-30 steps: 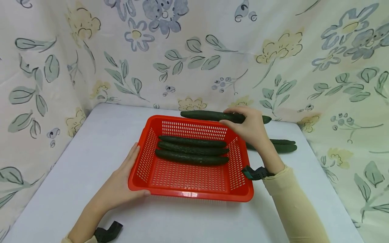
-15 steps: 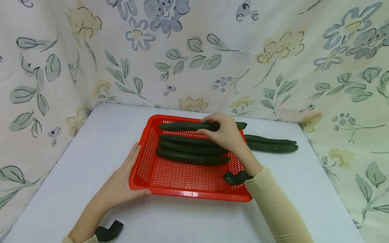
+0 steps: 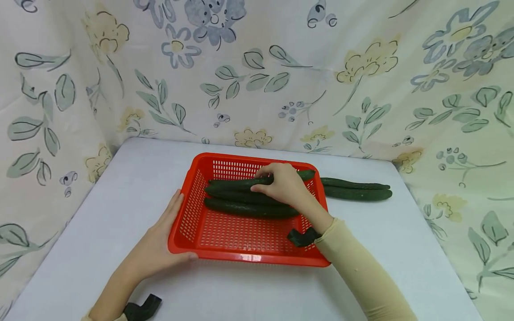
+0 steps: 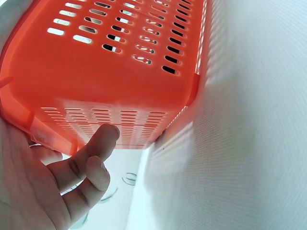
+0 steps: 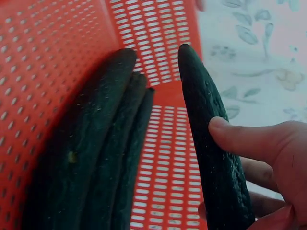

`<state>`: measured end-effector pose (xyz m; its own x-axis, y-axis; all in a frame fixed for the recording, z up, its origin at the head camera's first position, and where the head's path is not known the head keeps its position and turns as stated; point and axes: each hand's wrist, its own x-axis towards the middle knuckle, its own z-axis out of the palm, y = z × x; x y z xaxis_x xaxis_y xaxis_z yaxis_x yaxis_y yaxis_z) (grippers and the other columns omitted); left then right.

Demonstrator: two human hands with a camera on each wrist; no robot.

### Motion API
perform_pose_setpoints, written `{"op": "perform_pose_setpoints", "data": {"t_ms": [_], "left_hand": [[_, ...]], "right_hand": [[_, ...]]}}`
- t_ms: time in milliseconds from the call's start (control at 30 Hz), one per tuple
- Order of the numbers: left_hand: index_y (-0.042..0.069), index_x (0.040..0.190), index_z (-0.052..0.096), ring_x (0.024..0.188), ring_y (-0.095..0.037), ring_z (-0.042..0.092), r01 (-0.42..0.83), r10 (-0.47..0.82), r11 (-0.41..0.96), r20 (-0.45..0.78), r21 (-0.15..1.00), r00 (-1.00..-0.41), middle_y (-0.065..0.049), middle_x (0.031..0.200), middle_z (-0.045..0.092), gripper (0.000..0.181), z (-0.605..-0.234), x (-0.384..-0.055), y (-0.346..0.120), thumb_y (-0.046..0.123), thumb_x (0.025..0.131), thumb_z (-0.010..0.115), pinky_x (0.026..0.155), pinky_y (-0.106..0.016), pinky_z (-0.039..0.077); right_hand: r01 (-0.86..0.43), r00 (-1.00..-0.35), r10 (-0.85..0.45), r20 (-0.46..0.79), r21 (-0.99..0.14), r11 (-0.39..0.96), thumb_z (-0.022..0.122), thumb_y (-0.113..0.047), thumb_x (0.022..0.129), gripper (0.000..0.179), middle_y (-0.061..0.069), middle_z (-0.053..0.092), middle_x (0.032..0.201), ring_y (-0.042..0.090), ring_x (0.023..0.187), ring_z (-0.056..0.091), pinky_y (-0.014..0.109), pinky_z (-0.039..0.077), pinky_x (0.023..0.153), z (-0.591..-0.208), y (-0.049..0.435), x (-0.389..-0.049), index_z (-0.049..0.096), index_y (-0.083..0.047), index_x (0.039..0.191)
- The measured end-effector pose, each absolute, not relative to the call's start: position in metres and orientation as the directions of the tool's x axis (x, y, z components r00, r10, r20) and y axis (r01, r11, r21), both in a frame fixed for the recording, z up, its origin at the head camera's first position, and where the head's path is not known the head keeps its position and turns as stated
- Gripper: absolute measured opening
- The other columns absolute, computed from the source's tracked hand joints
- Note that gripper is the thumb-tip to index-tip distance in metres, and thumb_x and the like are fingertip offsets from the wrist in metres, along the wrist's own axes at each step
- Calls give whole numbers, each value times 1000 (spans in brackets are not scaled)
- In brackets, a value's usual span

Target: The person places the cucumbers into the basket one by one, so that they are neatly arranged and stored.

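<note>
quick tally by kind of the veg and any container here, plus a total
Cucumbers: 6 (3 lying in the basket, 1 in the right hand, 2 on the table)
Basket: 1
Total: 7

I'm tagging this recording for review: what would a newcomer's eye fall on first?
Probably the red basket mid-picture in the head view, three cucumbers side by side inside it. Next, the right hand, holding another cucumber at the basket's far side. Two more cucumbers lie on the white table, right of the basket.

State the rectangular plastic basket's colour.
Red; the rectangular plastic basket shows best in the head view.
</note>
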<state>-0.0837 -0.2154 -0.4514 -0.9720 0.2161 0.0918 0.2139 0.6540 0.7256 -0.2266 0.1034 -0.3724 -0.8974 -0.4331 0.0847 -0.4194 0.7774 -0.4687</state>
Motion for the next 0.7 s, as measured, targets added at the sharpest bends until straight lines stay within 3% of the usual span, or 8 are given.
{"op": "perform_pose_setpoints", "data": {"t_ms": [367,700], "left_hand": [[29,173,2,148,-46,41,214,216,655,92,724,-972,3,180,3,138,-450,-84,-215,56,72,92,91,-61,61],[29,173,2,148,-46,42,224,220,653,103,723,-970,3,180,2,138,-453,-84,-216,55,72,93,92,-63,59]], "right_hand": [[-449,-875,-484,9,-387,805,90,-40,86,27,-4,80,97,16,96,73,39,60,86,-382,90,-223,84,-19,102],[-508,-836,-548,-20,-350,787,88,-41,88,28,-5,81,98,15,93,73,38,60,83,-388,84,-220,83,-17,103]]}}
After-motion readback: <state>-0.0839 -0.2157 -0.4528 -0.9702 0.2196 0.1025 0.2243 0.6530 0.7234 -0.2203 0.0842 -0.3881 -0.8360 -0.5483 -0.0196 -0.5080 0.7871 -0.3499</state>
